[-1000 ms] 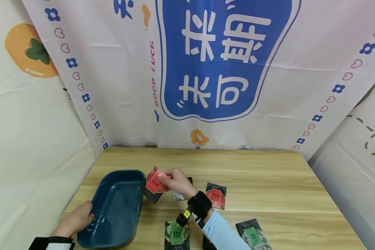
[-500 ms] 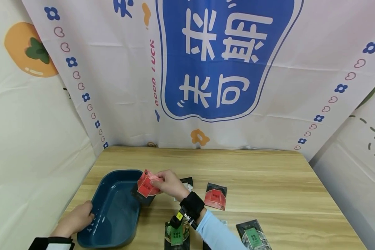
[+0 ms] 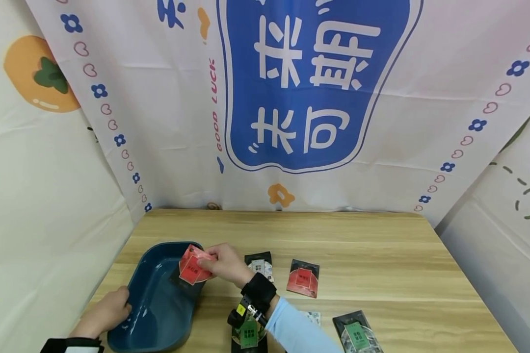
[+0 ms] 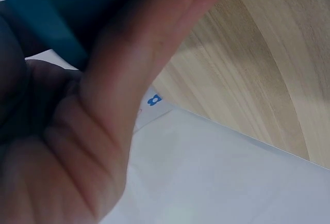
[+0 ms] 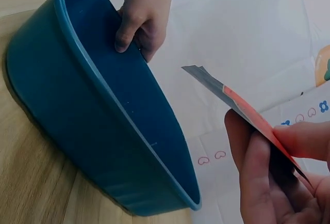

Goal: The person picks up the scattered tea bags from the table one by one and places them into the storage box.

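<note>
My left hand [image 3: 107, 310] grips the left rim of a deep dark-teal plastic basin [image 3: 159, 316]; the right wrist view shows its thumb [image 5: 124, 37] over the basin's edge. Between thumb and fingers, my right hand [image 3: 226, 264] pinches a flat red-and-black packet [image 3: 192, 267] with a red label. Seen from above, this packet overlaps the basin's far right corner. In the right wrist view the packet [image 5: 242, 108] appears nearly edge-on, with the basin's inside [image 5: 111, 79] bare where it shows. Up close, the left wrist view has the left hand [image 4: 118, 74] against the basin's teal rim [image 4: 44, 20].
On the wooden table [image 3: 380, 255] lie a red packet [image 3: 303, 278], a black-and-white packet [image 3: 259, 265] and two green-labelled packets, one near the front [image 3: 249, 336], one at right [image 3: 357, 333]. A whitish packet [image 3: 313, 317] is partly behind the right sleeve. Printed cloth [image 3: 181, 162] hangs behind.
My right hand has carried the red-and-black packet left, from beside the basin to over its far right corner. The black-and-white packet behind it is now uncovered. My left hand keeps its hold.
</note>
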Motion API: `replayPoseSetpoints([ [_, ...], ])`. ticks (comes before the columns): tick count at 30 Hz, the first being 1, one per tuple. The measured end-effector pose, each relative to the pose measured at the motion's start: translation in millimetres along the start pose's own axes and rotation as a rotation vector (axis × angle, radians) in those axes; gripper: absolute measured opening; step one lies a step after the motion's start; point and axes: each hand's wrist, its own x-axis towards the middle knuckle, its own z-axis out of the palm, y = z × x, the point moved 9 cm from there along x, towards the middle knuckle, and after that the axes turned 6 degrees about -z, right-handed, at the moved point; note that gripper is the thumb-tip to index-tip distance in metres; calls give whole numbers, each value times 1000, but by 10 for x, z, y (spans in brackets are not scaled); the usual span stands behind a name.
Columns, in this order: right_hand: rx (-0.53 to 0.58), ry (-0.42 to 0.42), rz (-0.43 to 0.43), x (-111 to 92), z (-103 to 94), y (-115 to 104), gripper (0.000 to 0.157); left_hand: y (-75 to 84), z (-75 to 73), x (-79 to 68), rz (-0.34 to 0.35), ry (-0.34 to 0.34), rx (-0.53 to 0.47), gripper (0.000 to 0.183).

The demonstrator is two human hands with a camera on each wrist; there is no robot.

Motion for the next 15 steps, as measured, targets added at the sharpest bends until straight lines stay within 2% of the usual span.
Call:
replayPoseSetpoints([
  [9,-64,-12,-9,79,147,-41,14,-10,8,-5,14,13,4,25],
  [15,-133,-19,-44,125,223,-119,15,-4,5,-22,3,11,9,21],
])
